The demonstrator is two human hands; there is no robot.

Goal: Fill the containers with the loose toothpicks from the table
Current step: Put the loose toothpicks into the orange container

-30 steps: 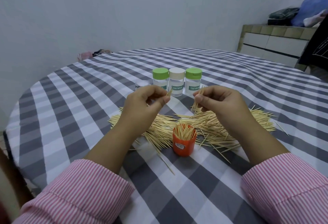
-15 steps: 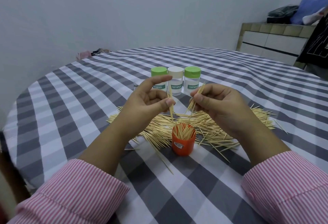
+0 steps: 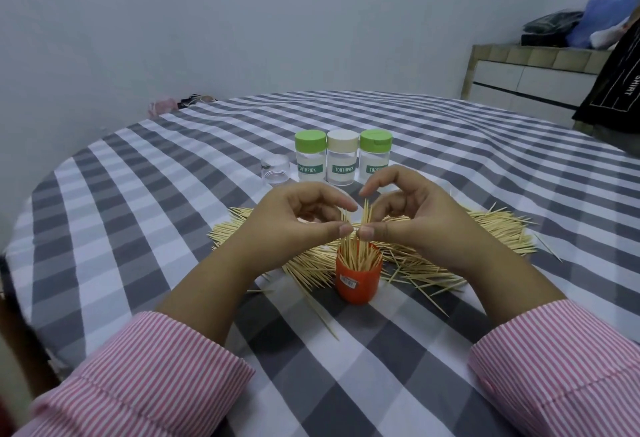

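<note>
Both hands, left hand (image 3: 294, 218) and right hand (image 3: 415, 218), pinch upright toothpicks (image 3: 360, 228) in their fingers over orange container (image 3: 358, 277), frame center.

Near bench (image 3: 346, 367): bare cloth, open | centre: orange container (image 3: 358, 280) ringed by loose toothpicks (image 3: 485, 232) | behind: three capped bottles (image 3: 341, 162), clear jar (image 3: 275, 168) block | far bench open.

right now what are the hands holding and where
Both hands, left and right, pinch a toothpick bundle near its middle, lower ends in the orange container.
</note>
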